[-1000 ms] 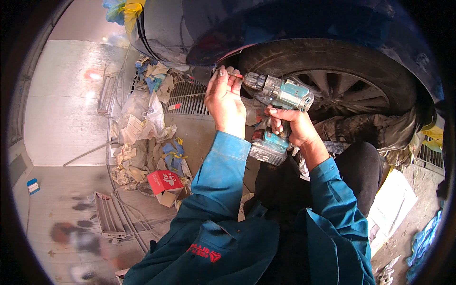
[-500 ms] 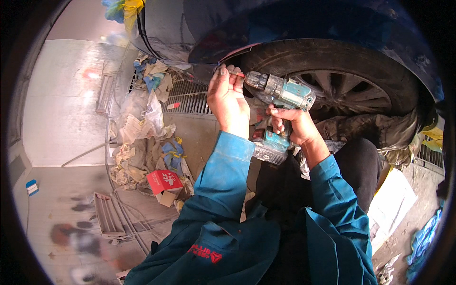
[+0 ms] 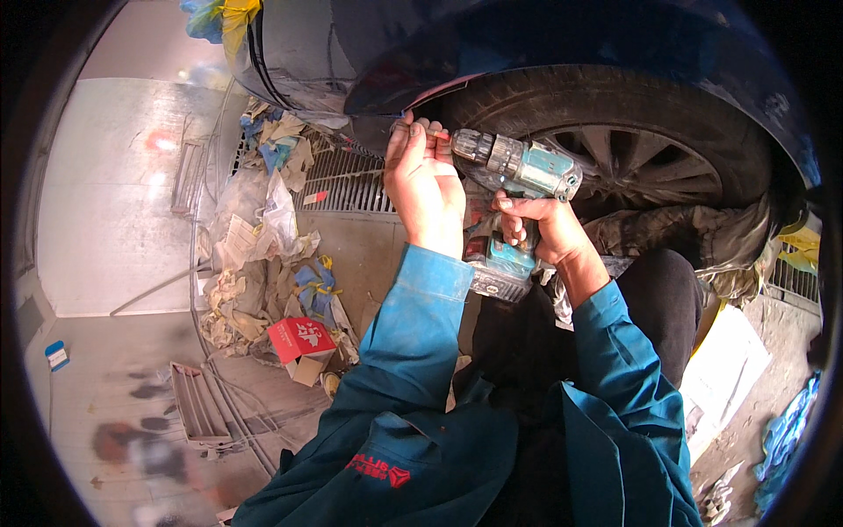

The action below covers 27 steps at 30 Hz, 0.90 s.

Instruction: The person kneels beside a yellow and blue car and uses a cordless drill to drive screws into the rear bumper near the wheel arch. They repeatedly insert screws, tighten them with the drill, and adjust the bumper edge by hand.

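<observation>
My right hand [image 3: 555, 230] is wrapped around the handle of a teal and black cordless drill [image 3: 546, 171], held level with its chuck facing left. A thin bit with a red band [image 3: 442, 135] sticks out of the chuck. My left hand [image 3: 426, 193], palm up, pinches around the front of that bit, close under the lower edge of the dark blue car bumper [image 3: 378, 101]. The fingers hide the bit's tip and any fastener there. To the right of the bumper edge is the car's wheel [image 3: 615, 162], in its arch.
A floor grate [image 3: 347, 180] runs beneath the bumper. Crumpled masking paper [image 3: 237, 307] and an opened red box [image 3: 301, 340] litter the floor at left. Bundled dark cloth [image 3: 685, 237] lies below the tyre. White sheet [image 3: 724, 378] and blue plastic [image 3: 786, 439] lie at right.
Both hands and the drill stay in nearly the same place against the bumper edge. The view has shifted very slightly.
</observation>
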Each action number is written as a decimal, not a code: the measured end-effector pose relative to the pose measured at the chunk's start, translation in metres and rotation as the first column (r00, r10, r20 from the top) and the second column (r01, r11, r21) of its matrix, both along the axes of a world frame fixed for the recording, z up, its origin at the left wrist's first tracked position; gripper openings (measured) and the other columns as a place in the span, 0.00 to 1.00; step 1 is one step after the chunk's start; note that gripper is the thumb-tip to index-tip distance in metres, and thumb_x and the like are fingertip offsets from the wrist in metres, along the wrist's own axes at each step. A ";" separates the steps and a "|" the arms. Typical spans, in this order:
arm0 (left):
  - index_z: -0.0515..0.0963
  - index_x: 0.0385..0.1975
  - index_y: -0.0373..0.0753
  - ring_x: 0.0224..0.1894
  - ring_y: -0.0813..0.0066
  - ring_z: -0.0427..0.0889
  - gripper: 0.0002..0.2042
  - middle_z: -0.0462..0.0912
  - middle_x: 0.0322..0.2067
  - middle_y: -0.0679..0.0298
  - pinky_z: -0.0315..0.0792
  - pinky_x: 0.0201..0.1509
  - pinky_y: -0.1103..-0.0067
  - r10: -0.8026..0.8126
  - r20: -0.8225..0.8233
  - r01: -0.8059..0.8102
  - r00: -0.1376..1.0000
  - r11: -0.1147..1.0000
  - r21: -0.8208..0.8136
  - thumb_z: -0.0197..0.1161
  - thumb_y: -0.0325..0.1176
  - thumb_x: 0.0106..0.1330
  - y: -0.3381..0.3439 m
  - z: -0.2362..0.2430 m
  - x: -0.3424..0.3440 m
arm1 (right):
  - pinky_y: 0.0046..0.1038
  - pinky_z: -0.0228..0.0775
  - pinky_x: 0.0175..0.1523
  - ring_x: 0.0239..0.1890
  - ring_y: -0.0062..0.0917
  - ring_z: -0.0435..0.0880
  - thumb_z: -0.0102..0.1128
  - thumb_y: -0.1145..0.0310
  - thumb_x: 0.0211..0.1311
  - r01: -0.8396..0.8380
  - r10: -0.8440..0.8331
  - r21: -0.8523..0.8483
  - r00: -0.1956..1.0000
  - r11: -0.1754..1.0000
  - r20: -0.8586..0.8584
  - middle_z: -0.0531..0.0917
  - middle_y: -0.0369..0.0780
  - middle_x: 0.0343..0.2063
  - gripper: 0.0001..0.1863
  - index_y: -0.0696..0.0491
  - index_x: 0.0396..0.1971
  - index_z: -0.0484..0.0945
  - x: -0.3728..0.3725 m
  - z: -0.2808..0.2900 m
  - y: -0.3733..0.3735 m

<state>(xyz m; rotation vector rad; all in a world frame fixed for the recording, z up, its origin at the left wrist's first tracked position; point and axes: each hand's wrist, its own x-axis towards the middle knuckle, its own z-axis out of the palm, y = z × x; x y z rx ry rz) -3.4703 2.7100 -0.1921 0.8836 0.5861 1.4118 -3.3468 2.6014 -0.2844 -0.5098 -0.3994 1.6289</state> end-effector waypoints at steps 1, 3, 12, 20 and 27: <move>0.77 0.59 0.37 0.48 0.71 0.81 0.11 0.83 0.46 0.64 0.77 0.59 0.73 0.003 0.007 -0.003 1.000 1.000 -0.008 0.57 0.27 0.81 0.001 -0.001 0.000 | 0.28 0.68 0.31 0.18 0.20 0.73 0.72 0.72 0.64 -0.006 0.006 0.003 1.000 1.000 -0.003 0.79 0.36 0.18 0.10 0.60 0.40 0.82 0.000 0.000 0.000; 0.77 0.57 0.38 0.48 0.71 0.80 0.09 0.82 0.46 0.64 0.76 0.58 0.73 -0.076 0.055 0.074 0.996 0.997 0.039 0.57 0.27 0.82 0.003 -0.002 0.001 | 0.28 0.68 0.31 0.18 0.20 0.73 0.72 0.72 0.64 -0.005 0.005 0.009 1.000 1.000 -0.003 0.79 0.36 0.18 0.09 0.59 0.39 0.82 0.000 -0.001 0.001; 0.76 0.55 0.40 0.46 0.70 0.78 0.08 0.79 0.45 0.65 0.76 0.55 0.72 -0.225 0.151 0.216 0.962 0.974 0.073 0.52 0.27 0.84 0.009 -0.003 0.001 | 0.29 0.68 0.31 0.18 0.21 0.74 0.71 0.72 0.64 0.004 -0.002 0.057 1.000 0.998 -0.027 0.79 0.37 0.17 0.09 0.59 0.38 0.81 -0.001 0.000 0.001; 0.75 0.53 0.39 0.44 0.68 0.84 0.06 0.83 0.45 0.61 0.79 0.54 0.69 -0.306 0.169 0.282 0.937 0.947 0.154 0.52 0.27 0.84 0.015 -0.007 0.004 | 0.25 0.67 0.29 0.18 0.21 0.74 0.68 0.75 0.64 0.019 -0.016 0.039 0.997 0.999 -0.074 0.79 0.36 0.18 0.06 0.59 0.38 0.82 -0.006 0.000 0.001; 0.76 0.52 0.39 0.44 0.68 0.83 0.06 0.83 0.46 0.60 0.80 0.55 0.71 -0.294 0.204 0.263 0.934 0.950 0.167 0.52 0.25 0.83 0.019 -0.010 0.005 | 0.26 0.66 0.28 0.18 0.21 0.74 0.69 0.75 0.64 0.031 -0.026 0.056 0.996 0.998 -0.081 0.79 0.36 0.18 0.06 0.59 0.38 0.82 -0.007 -0.001 0.001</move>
